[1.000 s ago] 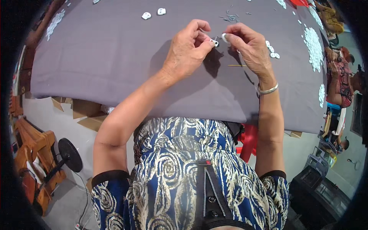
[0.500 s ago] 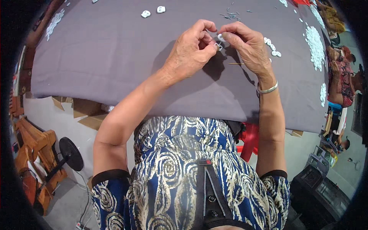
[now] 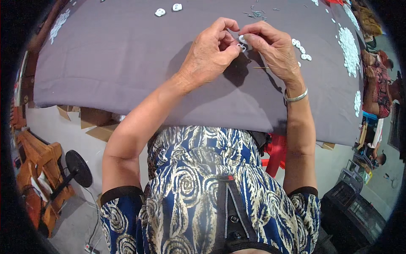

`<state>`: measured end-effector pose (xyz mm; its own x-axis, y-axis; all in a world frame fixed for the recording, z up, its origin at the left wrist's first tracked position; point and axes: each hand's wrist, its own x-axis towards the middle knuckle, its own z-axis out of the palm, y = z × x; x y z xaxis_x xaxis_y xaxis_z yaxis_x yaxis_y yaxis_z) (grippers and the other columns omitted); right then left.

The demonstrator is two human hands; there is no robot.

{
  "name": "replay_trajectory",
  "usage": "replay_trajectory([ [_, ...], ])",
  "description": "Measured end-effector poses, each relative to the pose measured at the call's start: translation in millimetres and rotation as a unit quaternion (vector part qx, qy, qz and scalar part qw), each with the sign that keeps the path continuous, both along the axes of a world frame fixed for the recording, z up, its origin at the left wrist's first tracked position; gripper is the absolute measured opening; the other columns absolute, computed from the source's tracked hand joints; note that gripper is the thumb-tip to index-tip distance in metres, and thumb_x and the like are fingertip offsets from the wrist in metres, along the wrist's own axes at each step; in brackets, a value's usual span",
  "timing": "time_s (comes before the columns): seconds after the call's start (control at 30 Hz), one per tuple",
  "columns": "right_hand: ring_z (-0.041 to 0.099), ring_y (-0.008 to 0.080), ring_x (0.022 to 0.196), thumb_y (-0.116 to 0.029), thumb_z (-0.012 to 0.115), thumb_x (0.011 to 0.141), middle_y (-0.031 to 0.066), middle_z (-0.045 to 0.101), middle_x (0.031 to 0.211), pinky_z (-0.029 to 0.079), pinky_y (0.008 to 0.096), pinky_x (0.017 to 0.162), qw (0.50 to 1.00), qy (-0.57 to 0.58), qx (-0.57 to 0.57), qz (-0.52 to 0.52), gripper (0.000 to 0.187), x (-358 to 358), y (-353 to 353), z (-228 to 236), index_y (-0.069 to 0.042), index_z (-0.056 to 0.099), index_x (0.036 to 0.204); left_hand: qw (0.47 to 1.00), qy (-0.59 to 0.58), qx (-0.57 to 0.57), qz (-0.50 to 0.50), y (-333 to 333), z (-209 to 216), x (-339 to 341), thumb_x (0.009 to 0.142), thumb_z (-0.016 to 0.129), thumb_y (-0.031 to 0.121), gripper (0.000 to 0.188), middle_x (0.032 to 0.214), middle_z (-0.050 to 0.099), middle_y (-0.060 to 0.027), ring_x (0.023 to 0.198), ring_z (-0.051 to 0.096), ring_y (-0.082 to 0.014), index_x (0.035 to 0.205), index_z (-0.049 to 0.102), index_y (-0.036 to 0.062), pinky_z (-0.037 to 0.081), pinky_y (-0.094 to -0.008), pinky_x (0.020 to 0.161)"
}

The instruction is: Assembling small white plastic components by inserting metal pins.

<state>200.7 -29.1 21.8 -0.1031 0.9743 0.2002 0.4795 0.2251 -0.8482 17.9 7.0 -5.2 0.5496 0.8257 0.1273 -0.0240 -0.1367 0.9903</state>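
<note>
My left hand (image 3: 213, 53) pinches a small white ringed piece (image 3: 242, 48) between thumb and fingers, just above the cloth. Right beside it, my right hand (image 3: 272, 48) grips another small white ring-shaped piece (image 3: 242, 39) by thumb and forefinger. The two white pieces are close together; whether they are joined I cannot tell. A thin brass-coloured rod (image 3: 261, 67) shows below my right palm. To the right of that hand lie several white pieces with holes (image 3: 300, 48). Beyond my hands is a scatter of small dark grey pins (image 3: 256, 14).
A grey cloth (image 3: 105, 67) covers the table. Two rounded white pieces (image 3: 168, 9) lie at the far side. White pieces are heaped (image 3: 349, 51) along the right edge, with more (image 3: 59, 25) at far left. A cardboard box (image 3: 99, 120) and black fan (image 3: 78, 168) stand left below the table.
Both hands have shifted slightly away from me, and the two white pieces have come closer together. Each hand keeps its pinch.
</note>
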Motion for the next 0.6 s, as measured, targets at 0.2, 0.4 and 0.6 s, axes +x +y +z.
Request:
replay_trajectory([
  [0.2, 0.057, 0.0088, 0.077, -0.012, 0.063, 0.088, 0.0025, 0.064, 0.085, 0.047, 0.0241, 0.069, 0.999, 0.024, -0.023, 0.001, 0.015, -6, -1, -1, 0.000, 0.067, 0.097, 0.999, -0.033, -0.022, -0.003, 3, -7, 0, 0.082, 0.060, 0.007, 0.030, 0.076, 0.056, -0.0009, 0.068, 0.053, -0.0081, 0.111, 0.051, 0.0021, 0.046, -0.0244, 0.063],
  [0.4, 0.058, 0.0091, 0.077, -0.010, 0.064, 0.087, 0.0030, 0.064, 0.084, 0.048, 0.0238, 0.069, 0.999, 0.015, -0.025, -0.012, 0.014, -7, -2, -3, -0.001, 0.066, 0.097, 0.997, -0.059, -0.056, 0.016, 0, -11, 3, 0.083, 0.060, 0.005, 0.029, 0.075, 0.054, 0.0003, 0.067, 0.051, -0.0064, 0.110, 0.050, 0.0002, 0.045, -0.0225, 0.062],
  [0.6, 0.055, 0.0085, 0.069, -0.010, 0.069, 0.081, 0.0024, 0.061, 0.082, 0.047, 0.0235, 0.063, 0.999, -0.012, 0.041, 0.013, 0.021, -12, -4, 0, -0.001, 0.066, 0.100, 0.993, -0.072, -0.089, 0.011, 3, -2, -3, 0.085, 0.061, 0.004, 0.030, 0.077, 0.055, 0.0007, 0.068, 0.052, -0.0057, 0.112, 0.049, 0.0006, 0.044, -0.0202, 0.061],
])
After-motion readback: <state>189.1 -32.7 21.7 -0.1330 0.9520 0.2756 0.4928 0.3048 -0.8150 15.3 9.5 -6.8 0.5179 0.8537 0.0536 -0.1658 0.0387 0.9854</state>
